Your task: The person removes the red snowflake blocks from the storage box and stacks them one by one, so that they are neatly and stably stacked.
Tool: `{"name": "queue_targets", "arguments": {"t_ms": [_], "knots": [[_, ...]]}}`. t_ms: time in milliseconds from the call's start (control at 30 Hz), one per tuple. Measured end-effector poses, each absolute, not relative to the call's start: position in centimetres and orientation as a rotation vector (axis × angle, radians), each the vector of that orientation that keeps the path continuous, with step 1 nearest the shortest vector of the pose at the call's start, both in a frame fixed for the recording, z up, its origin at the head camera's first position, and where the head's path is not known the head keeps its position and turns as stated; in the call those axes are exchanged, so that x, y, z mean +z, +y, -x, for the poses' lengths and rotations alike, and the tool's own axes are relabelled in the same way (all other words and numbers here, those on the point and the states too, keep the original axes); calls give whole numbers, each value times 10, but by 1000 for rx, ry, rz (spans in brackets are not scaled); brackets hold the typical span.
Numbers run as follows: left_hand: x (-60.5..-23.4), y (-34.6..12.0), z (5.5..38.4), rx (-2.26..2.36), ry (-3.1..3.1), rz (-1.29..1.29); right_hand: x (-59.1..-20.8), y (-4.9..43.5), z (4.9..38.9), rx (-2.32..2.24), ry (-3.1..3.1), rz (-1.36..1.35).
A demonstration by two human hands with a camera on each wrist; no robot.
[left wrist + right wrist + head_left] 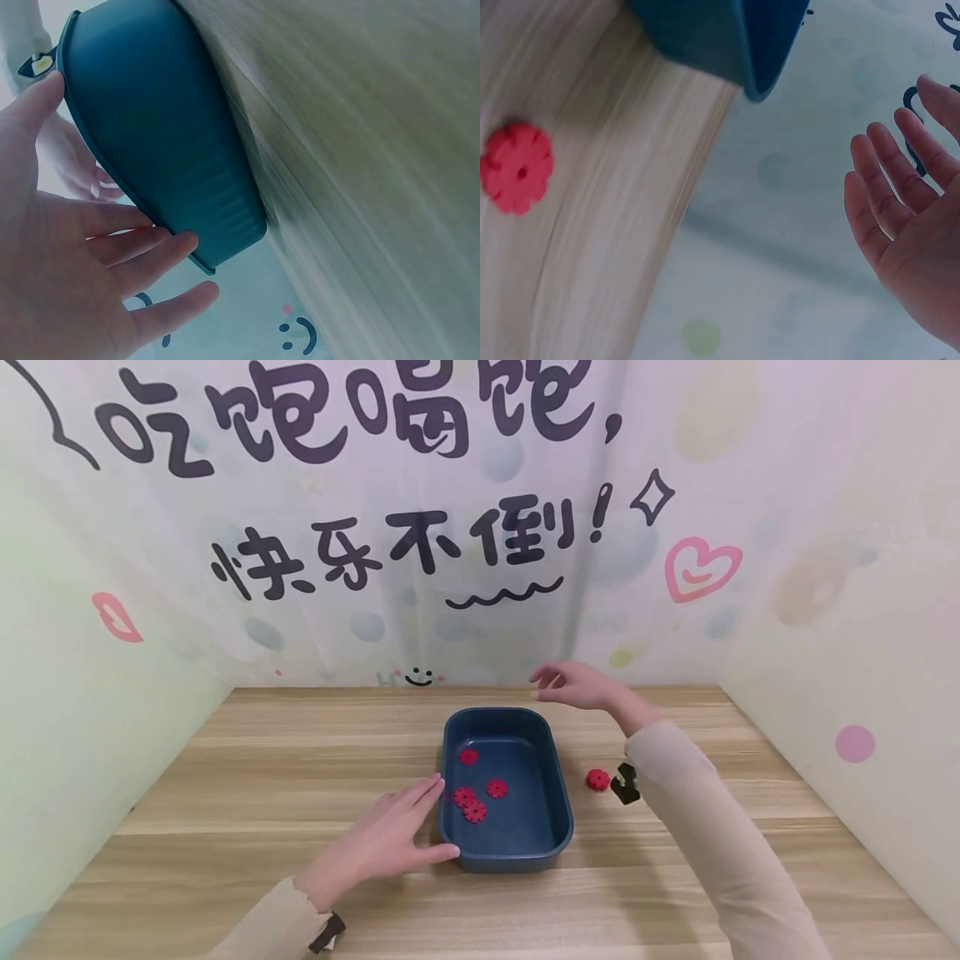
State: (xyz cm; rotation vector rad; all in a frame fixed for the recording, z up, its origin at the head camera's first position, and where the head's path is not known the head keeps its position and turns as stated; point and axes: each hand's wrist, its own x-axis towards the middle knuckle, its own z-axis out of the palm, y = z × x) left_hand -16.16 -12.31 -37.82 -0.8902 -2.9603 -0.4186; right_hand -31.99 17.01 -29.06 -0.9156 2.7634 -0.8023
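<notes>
A deep blue rectangular tray [555, 777] with rounded corners stands on the wooden table. Inside it lie several red notched discs [497, 788], grouped toward its left side. My left hand [390, 831] touches the tray's left rim with fingers mostly straight; in the left wrist view the fingertips [184, 240] rest along the rim and outer wall. My right hand [573, 685] is raised beyond the tray's far right corner, its fingers loosely bent. In the right wrist view its palm [922, 225] shows nothing held. Another red notched disc [597, 779] lies on the table right of the tray.
The wooden table [300, 752] meets a printed white curtain [337, 635] at its back edge. Pale walls flank both sides. A black wrist strap [626, 783] shows beside the right sleeve, and another dark strap [327, 933] beside the left sleeve.
</notes>
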Motion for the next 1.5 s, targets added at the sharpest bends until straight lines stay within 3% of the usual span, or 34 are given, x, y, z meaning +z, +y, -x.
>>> {"name": "queue_targets", "arguments": {"t_ms": [267,533,1067,1500], "knots": [[-377,-123,162,-422,-2977,882,-291,128,319,-736,2705,997],[-378,-123,162,-410,-2972,886,-316,99,322,-785,2621,1055],[-379,-124,162,-411,-2970,892,-368,74,317,-743,2653,745],[-377,-124,161,-415,-2966,889,-388,70,317,-752,2672,576]]}}
